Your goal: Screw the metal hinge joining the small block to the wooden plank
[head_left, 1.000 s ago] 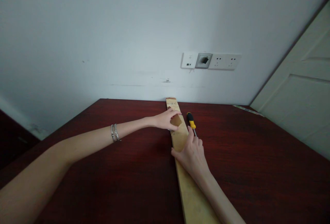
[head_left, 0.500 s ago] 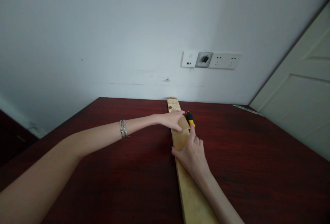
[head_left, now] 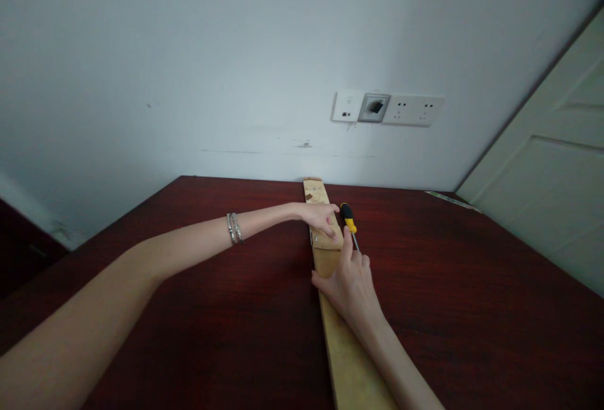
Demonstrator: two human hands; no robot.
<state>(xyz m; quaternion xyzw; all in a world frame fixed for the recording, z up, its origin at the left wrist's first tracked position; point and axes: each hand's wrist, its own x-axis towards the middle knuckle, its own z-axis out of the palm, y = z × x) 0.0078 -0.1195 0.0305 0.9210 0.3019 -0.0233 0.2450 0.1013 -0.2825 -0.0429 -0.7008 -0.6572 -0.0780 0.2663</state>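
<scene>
- Long wooden plank [head_left: 352,366] lies lengthwise on the dark red bench [head_left: 472,309], far end at the wall.
- Left hand [head_left: 322,220] rests flat, fingers loose, on a small wooden piece [head_left: 325,238] atop the plank; a metal bracket shows at that piece's left edge.
- Right hand [head_left: 352,284] presses the plank just nearer than the piece, forefinger extended, gripping nothing.
- Screwdriver [head_left: 350,223] lies just right of the plank, untouched; fastening looks not yet begun.
</scene>
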